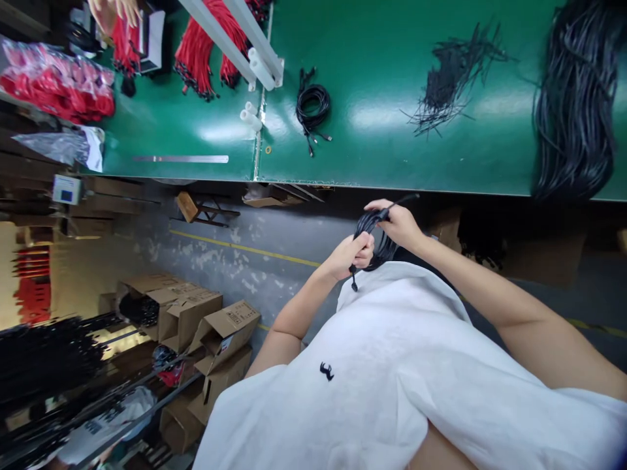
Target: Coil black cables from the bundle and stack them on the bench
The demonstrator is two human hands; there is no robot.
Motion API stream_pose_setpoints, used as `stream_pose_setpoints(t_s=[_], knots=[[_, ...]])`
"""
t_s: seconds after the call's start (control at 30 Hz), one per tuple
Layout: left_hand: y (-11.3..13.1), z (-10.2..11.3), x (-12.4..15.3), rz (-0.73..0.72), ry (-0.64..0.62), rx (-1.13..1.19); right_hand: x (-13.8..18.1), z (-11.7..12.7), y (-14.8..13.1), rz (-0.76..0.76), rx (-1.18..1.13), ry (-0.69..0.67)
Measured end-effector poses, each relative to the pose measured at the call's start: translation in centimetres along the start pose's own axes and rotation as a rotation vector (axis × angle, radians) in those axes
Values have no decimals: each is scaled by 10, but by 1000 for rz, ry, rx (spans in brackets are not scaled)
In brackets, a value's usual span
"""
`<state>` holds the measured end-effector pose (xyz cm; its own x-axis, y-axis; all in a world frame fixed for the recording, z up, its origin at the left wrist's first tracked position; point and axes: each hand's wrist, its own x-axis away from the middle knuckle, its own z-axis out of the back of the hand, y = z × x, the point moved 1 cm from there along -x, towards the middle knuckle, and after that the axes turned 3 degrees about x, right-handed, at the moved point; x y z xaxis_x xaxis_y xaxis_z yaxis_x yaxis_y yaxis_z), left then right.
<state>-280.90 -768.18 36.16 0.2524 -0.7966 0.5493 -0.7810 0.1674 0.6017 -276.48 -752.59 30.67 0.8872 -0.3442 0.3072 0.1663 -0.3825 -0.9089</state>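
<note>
A coiled black cable (386, 251) hangs between my hands, just off the table's front edge and above my lap. My left hand (353, 256) is closed around one side of the coil, and a plug end pokes out below its fingers. At the upper part of the coil, my right hand (396, 223) pinches the cable with thumb and fingers. A thin dark strand, perhaps a twist tie or a cable end, sticks out past the right fingers. On the green table (372, 156) lies another coiled black cable (313, 106) with its plug ends loose.
A pile of thin black ties (443, 81) and a thick bundle of black cables (575, 104) lie on the table's right. Red cable bundles (203, 49), a metal ruler (181, 158) and white rollers (261, 68) are at left. Another person's hand (115, 12) shows top left. Cardboard boxes (230, 323) stand on the floor.
</note>
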Motion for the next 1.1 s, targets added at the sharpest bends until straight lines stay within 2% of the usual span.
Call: stream_pose_setpoints(t_s=[0.07, 0.13, 0.2, 0.23, 0.37, 0.47, 0.53, 0.6, 0.67, 0.73, 0.77, 0.8, 0.83, 0.9, 0.97, 1.03, 1.1], knots=[[-4, -5, -3, 94, -51, -12, -1, 19, -11, 121, 248, -146], [-6, -12, -8, 128, -71, 16, 1, 32, -15, 274, 599, -281], [-7, -20, -12, 132, -87, 66, 4, 42, -16, 399, 847, -340], [-7, -24, -13, 127, -94, 87, 6, 47, -17, 423, 873, -346], [-4, -39, -16, 111, -116, 18, 19, 71, -28, 447, 794, -404], [-4, -49, -22, 147, -135, -121, 33, 90, -38, 439, 583, -537], [-7, -56, -30, 175, -139, -221, 40, 95, -40, 398, 417, -548], [-12, -63, -38, 177, -105, -377, 42, 96, -35, 336, 332, -434], [-19, -69, -44, 142, 2, -626, 41, 100, -26, 271, 275, -321], [-25, -74, -49, 101, 133, -864, 37, 119, -13, 216, 247, -290], [-28, -76, -50, 88, 195, -922, 36, 137, -7, 180, 275, -252], [-31, -77, -52, 80, 249, -924, 36, 161, -1, 130, 342, -158], [-33, -77, -54, 74, 298, -877, 36, 190, 4, 70, 435, -6], [-34, -78, -58, 48, 399, -699, 40, 255, 11, -59, 607, 387], [-33, -78, -63, 24, 469, -510, 45, 314, 14, -139, 688, 618], [-31, -81, -67, 27, 497, -381, 42, 358, 11, -189, 736, 654], [-31, -85, -68, 41, 519, -337, 29, 384, 2, -221, 777, 638]])
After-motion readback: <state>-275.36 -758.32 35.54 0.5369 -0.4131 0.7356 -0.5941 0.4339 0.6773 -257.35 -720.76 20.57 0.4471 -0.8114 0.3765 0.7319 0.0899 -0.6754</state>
